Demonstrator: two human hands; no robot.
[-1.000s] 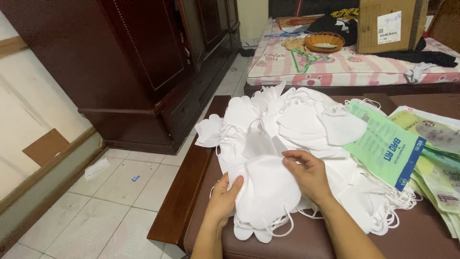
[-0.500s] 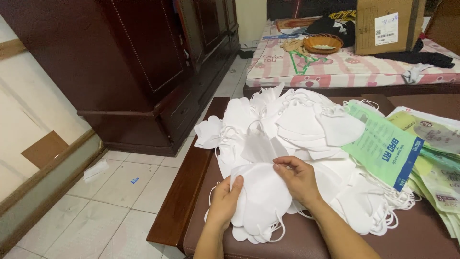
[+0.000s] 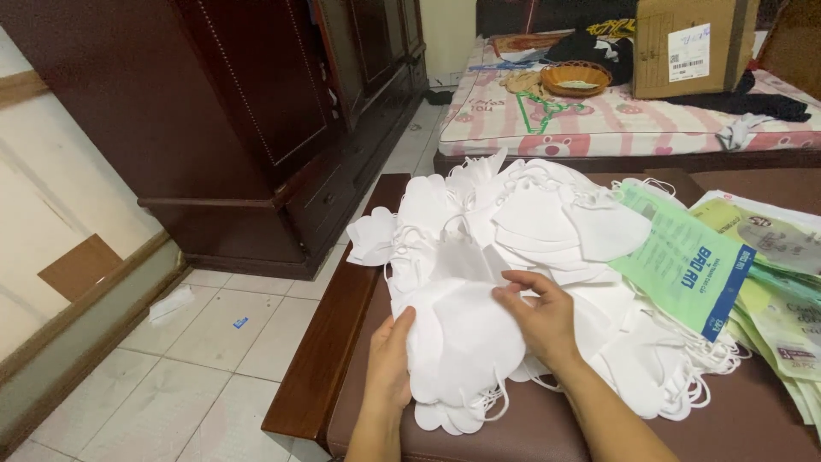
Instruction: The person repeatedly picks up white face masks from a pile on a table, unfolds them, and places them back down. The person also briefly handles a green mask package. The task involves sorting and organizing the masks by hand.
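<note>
Person's left hand (image 3: pixel 389 364) cups the near edge of a small stack of white face masks (image 3: pixel 466 346) w/ fingers curled, right hand (image 3: pixel 540 315) pinching its top mask, squaring the stack on the brown worktop (image 3: pixel 547 423) beside the big mask pile (image 3: pixel 530 222) & green packets (image 3: pixel 684 261).

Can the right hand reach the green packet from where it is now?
Probably yes. The right hand rests on the pile of white masks, and the green packet lies just to its right on the same brown seat. Only loose masks lie between them; nothing tall blocks the way.
</note>
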